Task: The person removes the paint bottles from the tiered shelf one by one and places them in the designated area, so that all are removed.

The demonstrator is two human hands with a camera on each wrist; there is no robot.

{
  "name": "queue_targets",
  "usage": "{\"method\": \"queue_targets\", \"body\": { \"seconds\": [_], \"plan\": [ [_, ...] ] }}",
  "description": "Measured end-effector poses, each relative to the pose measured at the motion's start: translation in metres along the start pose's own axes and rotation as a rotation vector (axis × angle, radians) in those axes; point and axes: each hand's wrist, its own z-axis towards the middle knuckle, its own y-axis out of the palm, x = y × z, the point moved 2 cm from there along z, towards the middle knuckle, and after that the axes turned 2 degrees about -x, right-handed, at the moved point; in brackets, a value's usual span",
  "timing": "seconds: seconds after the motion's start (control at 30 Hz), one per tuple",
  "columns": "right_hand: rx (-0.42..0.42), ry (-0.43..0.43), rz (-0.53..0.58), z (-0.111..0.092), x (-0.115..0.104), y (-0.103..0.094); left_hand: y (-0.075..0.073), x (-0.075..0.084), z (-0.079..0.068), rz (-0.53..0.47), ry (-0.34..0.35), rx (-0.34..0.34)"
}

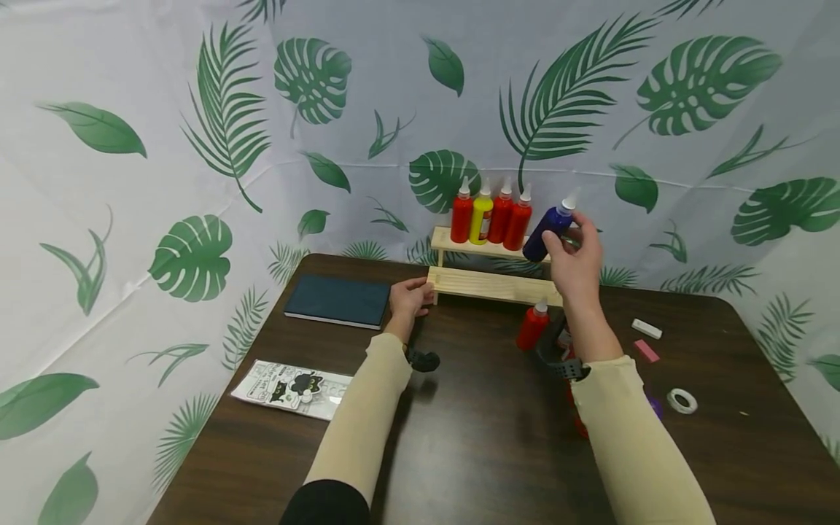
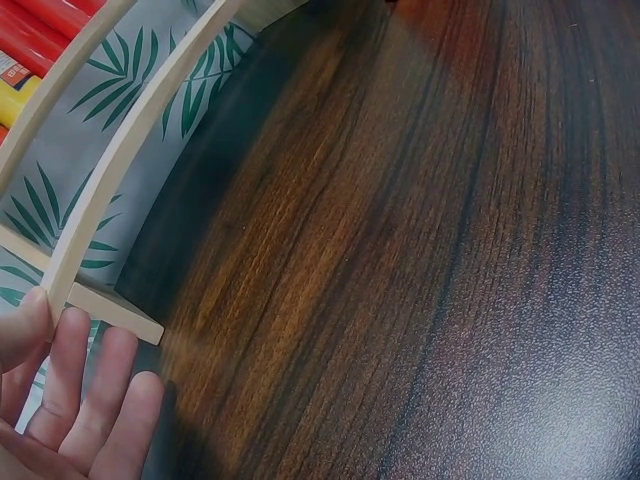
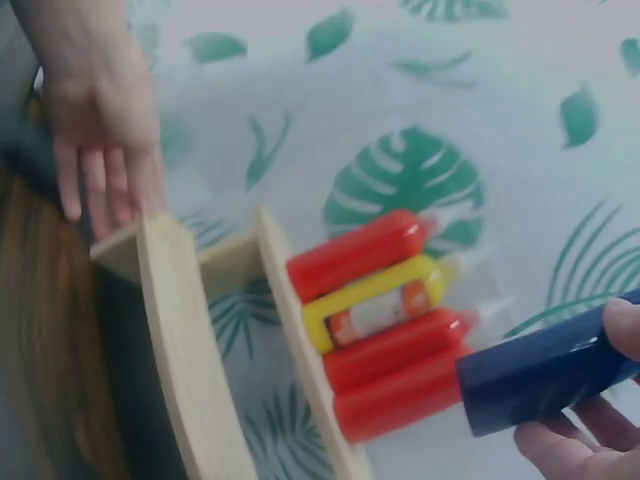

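Note:
My right hand grips a dark blue squeeze bottle with a white nozzle, tilted beside the upper shelf's right part. On that shelf of the two-tier wooden rack stand a red bottle, a yellow bottle and two more red ones in a row. The right wrist view shows the blue bottle's base close to the last red bottle. At the rack's left end, my left hand pinches the lower shelf's tip between thumb and fingers.
Another red bottle stands on the table before the rack; more items are partly hidden under my right forearm. A dark notebook and a cat-printed packet lie left. A white roll, pink block and white block lie right.

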Motion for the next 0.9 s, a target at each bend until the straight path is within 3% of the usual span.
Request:
{"method": "queue_targets", "body": {
  "seconds": [0.2,0.33,0.43,0.63,0.9],
  "plan": [
    [-0.082,0.035,-0.023,-0.043,0.005,-0.013,0.000,-0.003,0.002,-0.007,-0.010,-0.001],
    [-0.184,0.029,-0.034,-0.069,0.023,-0.022,0.001,-0.002,0.002,-0.007,-0.003,-0.013],
    [-0.213,0.012,-0.044,-0.084,0.041,-0.025,0.001,0.000,0.001,-0.014,0.007,-0.013],
    [-0.190,0.039,-0.054,-0.108,0.081,-0.022,-0.001,0.004,-0.002,-0.028,-0.007,-0.022],
    [-0.135,0.077,-0.120,-0.124,0.118,-0.017,0.000,0.003,-0.001,-0.034,-0.024,-0.021]
  ]
}}
